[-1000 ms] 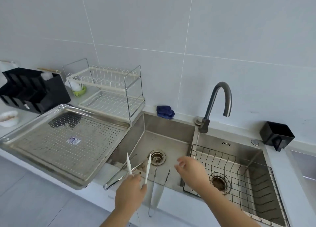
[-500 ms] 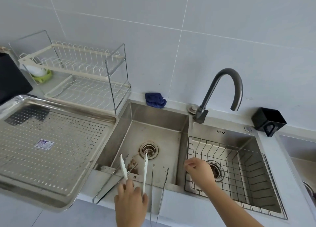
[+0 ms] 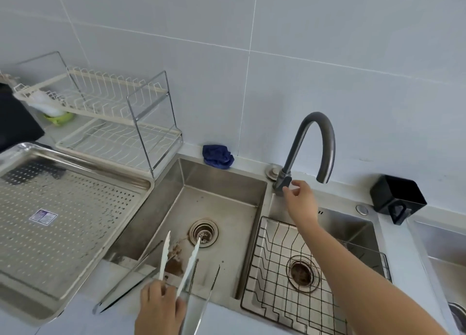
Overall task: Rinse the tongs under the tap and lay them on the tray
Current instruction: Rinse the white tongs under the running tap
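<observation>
Right hand reached up to tap base.

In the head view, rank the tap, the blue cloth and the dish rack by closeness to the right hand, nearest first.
1. Tap: its base sits right by the right hand.
2. Blue cloth: further off, to the left of the tap.
3. Dish rack: far left, well beyond the cloth.

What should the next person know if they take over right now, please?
Left hand grips the white tongs, arms apart, over the left basin.
Right hand is at the base of the tap; grip unclear. No water visible.
The tray lies left of that basin, no tongs on it.
Done: tongs in hand.
Left: open tap, rinse, lay them on tray.
</observation>
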